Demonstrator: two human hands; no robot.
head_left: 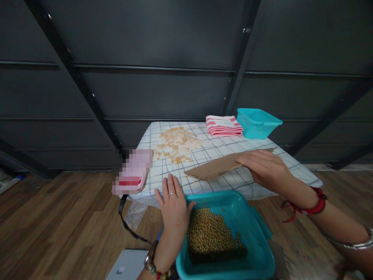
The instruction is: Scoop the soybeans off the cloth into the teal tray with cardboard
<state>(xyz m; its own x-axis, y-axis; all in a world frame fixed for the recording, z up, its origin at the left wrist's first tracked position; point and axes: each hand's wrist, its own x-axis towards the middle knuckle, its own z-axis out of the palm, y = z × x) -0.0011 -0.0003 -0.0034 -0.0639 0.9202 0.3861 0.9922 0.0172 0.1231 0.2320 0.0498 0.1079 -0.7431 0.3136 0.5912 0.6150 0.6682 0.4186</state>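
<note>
My right hand (264, 167) is closed on a flat piece of brown cardboard (217, 165), held low over the checked tablecloth with its long edge near the cloth. My left hand (175, 206) lies with its fingers stretched out at the table's front edge, its thumb over the rim of a teal plastic tub (264, 254). Many yellow soybeans (210, 231) are heaped in that tub, mostly on its left side. Farther back on the cloth, more soybeans (177, 159) lie spread among small whitish grains (186, 146). A few beans lie beside the cardboard's left end.
A folded pink-and-white towel (223, 125) and a second teal tub (256, 124) stand at the back right of the table (297, 169). At the left edge lies a pink, blurred-out object (134, 171) with a black strap (125, 217). A dark panelled wall (163, 93) rises behind.
</note>
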